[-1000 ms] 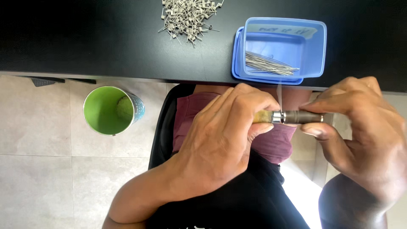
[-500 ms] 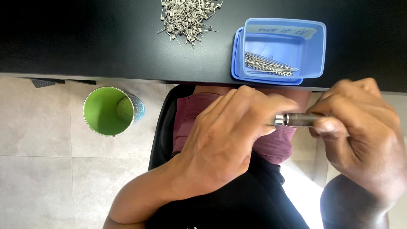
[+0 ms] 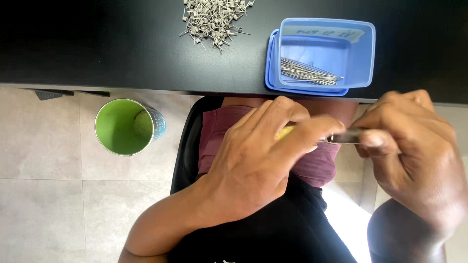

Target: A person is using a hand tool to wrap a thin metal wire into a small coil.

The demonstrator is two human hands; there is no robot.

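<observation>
My left hand point(image 3: 258, 160) and my right hand point(image 3: 414, 151) meet over my lap, just below the edge of the black table point(image 3: 97, 48). Between them they grip a small tool with a metal shaft point(image 3: 343, 138). Its yellow handle point(image 3: 285, 131) peeks out under my left fingers, which wrap around it. My right fingers pinch the metal end. The tool is blurred and mostly covered by both hands.
On the table stands a blue plastic box point(image 3: 358, 53) on its lid, holding thin metal wires point(image 3: 307, 73). A heap of several small grey wire coils point(image 3: 212, 19) lies to its left. A green-lined bin point(image 3: 124, 126) stands on the tiled floor at left.
Both hands stayed together over my lap. My left fingers slid along the tool toward the right hand, covering more of the metal shaft, and the yellow handle end now shows.
</observation>
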